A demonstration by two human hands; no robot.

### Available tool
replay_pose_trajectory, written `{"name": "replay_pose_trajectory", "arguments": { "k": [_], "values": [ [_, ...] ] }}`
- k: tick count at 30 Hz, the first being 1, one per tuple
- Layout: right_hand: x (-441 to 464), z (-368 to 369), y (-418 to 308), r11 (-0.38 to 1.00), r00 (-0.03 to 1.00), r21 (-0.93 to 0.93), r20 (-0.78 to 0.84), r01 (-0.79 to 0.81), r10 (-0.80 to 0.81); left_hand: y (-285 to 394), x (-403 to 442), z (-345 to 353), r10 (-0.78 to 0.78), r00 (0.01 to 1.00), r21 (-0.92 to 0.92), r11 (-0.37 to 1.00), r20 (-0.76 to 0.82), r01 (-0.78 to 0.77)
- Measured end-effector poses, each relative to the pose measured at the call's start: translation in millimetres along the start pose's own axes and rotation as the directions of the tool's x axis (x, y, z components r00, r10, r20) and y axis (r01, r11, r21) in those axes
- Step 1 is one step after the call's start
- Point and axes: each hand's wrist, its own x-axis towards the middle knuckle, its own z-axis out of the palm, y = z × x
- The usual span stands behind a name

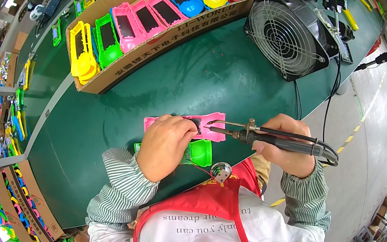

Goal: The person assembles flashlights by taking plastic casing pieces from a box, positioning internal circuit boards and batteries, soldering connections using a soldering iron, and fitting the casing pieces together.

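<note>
My right hand (283, 142) grips a soldering iron (282, 143) with a thin metal feed tube fixed above it. The iron's tip points left, over a pink plastic casing (218, 119) lying on the table. My left hand (166, 142) covers the casing's left part, its fingers bent and pressed together at a small dark part inside; what they pinch is hidden. Just below lies a green plastic casing (201, 153), partly under the left hand. Thin red wire runs from there to a round metal speaker-like disc (221, 172) near the table edge.
A long cardboard box (165, 42) of yellow, green, pink and blue casings stands at the back of the green table (149, 85). A black fan (292, 36) with a wire guard sits at the back right, cables trailing down. More boxes of coloured parts (24, 201) are at lower left.
</note>
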Motion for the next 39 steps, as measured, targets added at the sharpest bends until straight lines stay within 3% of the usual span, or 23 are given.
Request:
{"name": "replay_pose_trajectory", "arguments": {
  "k": [6,9,15,27,30,36,39],
  "values": [
    [13,3,7,0.973,0.987,0.186,0.11,-0.136,0.117,1,2,-6,-0.033,0.999,-0.018,0.999,0.007,0.033],
    [21,1,6,0.925,0.962,0.289,0.188,-0.246,0.198,3,6,-12,-0.137,0.985,-0.095,0.984,0.109,0.148],
    [29,0,9,0.875,0.928,0.349,0.283,-0.336,0.243,-3,10,-12,-0.018,0.989,0.015,1.0,0.145,0.017],
    [38,3,11,0.907,0.906,0.248,0.344,-0.34,0.246,-1,14,-14,0.006,0.983,0.055,0.998,0.182,-0.017],
    [36,5,16,0.931,0.939,0.27,0.304,-0.245,0.159,0,15,-14,0.002,0.984,0.076,0.997,0.181,-0.016],
    [27,-6,7,0.897,0.951,0.347,0.235,-0.275,0.201,-1,14,-13,0.006,0.987,0.058,0.998,0.158,-0.015],
    [22,-10,6,0.941,0.964,0.251,0.2,-0.225,0.177,-1,15,-13,-0.004,0.985,0.067,0.998,0.171,-0.007]
  ]
}}
